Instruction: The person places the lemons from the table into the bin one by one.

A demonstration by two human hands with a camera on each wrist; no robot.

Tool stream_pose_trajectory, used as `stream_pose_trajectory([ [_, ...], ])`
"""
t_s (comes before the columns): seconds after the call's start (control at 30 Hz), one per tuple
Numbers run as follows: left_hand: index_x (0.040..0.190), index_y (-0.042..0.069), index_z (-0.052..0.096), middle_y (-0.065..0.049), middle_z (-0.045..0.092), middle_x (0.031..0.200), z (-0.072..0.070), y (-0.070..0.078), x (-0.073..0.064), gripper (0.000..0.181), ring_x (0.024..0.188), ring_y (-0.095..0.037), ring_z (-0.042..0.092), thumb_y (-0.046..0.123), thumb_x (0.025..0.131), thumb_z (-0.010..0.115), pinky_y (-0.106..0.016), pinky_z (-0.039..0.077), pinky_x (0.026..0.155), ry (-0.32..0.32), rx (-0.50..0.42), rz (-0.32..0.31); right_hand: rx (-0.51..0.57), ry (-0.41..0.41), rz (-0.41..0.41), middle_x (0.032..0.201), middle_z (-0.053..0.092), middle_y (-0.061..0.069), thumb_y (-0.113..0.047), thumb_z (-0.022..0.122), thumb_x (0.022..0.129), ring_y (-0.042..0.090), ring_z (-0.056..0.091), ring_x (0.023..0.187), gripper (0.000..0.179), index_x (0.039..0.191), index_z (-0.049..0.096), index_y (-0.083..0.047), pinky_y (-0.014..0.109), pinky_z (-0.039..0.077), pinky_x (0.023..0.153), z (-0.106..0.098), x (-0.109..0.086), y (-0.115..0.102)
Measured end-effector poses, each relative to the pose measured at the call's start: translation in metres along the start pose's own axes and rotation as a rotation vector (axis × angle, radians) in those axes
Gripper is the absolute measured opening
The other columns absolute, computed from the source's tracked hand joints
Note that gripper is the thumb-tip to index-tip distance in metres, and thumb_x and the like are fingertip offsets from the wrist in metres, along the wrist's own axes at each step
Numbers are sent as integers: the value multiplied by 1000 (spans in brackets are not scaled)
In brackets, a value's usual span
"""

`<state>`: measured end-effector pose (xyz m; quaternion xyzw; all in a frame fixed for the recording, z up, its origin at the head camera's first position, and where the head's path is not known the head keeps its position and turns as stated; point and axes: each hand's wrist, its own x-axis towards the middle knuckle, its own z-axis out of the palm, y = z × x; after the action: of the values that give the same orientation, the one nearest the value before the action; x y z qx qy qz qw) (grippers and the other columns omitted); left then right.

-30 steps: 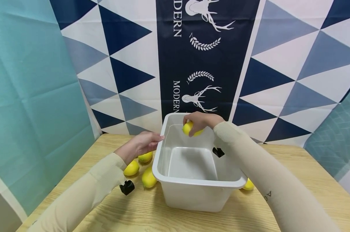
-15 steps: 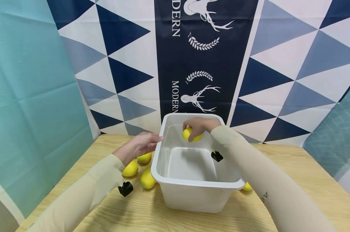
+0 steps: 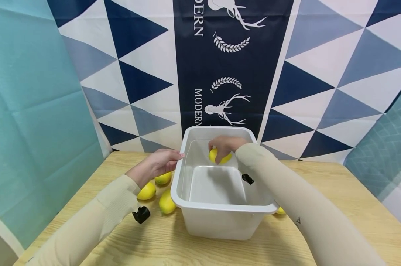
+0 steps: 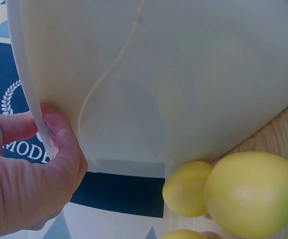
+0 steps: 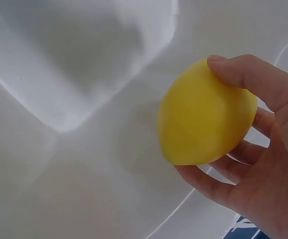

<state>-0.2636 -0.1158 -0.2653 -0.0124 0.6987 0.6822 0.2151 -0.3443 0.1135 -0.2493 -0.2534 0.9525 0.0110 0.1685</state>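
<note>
A yellow lemon (image 5: 204,117) is in my right hand (image 3: 225,146), thumb on one side and fingers around the other. That hand is inside the white plastic tub (image 3: 217,208), above its floor and near the far wall. My left hand (image 3: 158,162) pinches the tub's left rim between thumb and fingers, as the left wrist view (image 4: 39,169) shows closely. No other lemon shows on the visible part of the tub's floor. My right sleeve hides part of the tub's right wall.
Several lemons lie on the wooden table (image 3: 147,244) left of the tub, the nearest lemon (image 3: 167,202) close against its side. Another lemon (image 3: 280,211) peeks out at the right, partly behind my sleeve. A patterned curtain (image 3: 144,92) hangs behind the table.
My right hand has lowered a little deeper into the tub with the lemon. My left hand keeps its hold on the rim. The head view has shifted slightly.
</note>
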Motion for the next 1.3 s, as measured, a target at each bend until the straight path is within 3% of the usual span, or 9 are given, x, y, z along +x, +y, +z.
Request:
stream_pose_trajectory([
  [0.1, 135, -2, 49, -16, 53, 131, 0, 0, 1, 42, 87, -9, 64, 14, 96, 56, -17, 57, 79, 4, -1, -5, -19, 0, -2, 107, 59, 4, -20, 76, 75, 19, 51, 94, 42, 114, 60, -16, 26, 43, 80, 0, 0, 0],
  [0.3, 135, -4, 47, -4, 60, 106, -1, -1, 2, 43, 82, -7, 63, 13, 97, 55, -17, 57, 77, 1, 0, -8, 3, -17, 23, 107, 60, 2, -21, 76, 76, 18, 51, 96, 41, 114, 61, -18, 27, 43, 81, 2, -3, -3],
  [0.4, 136, -5, 46, -3, 60, 104, -1, -2, 2, 44, 80, -7, 62, 13, 97, 54, -17, 57, 76, -3, 5, -3, 6, -22, 31, 107, 60, 2, -21, 76, 76, 18, 51, 96, 41, 114, 61, -17, 27, 43, 80, 2, -4, -4],
  [0.77, 138, -2, 45, -6, 58, 113, -1, 0, 1, 45, 92, -11, 63, 14, 97, 55, -18, 58, 79, 3, 9, -17, -8, -17, 32, 106, 60, 1, -20, 77, 76, 17, 52, 94, 40, 113, 61, -16, 25, 43, 79, 4, -2, -2],
  [0.97, 138, -2, 45, -6, 58, 114, -1, 2, 1, 45, 87, -9, 62, 14, 97, 54, -17, 57, 79, 3, 15, -19, -3, -11, 19, 105, 60, 2, -18, 77, 76, 17, 52, 92, 39, 112, 61, -14, 24, 44, 77, 3, -2, -1],
  [1.2, 138, -1, 46, -17, 48, 139, -1, 2, 2, 44, 87, -9, 60, 15, 98, 54, -20, 57, 85, 1, 21, -19, -3, -7, 46, 106, 61, 2, -18, 77, 77, 18, 52, 93, 39, 112, 61, -14, 25, 44, 78, 1, -3, -1],
  [1.3, 137, -1, 47, -18, 48, 139, 0, 2, 3, 43, 87, -10, 61, 15, 97, 54, -18, 57, 81, 1, 17, -18, -7, -10, 47, 107, 61, 3, -18, 76, 77, 18, 52, 93, 40, 113, 61, -14, 26, 45, 78, 1, -3, 0],
])
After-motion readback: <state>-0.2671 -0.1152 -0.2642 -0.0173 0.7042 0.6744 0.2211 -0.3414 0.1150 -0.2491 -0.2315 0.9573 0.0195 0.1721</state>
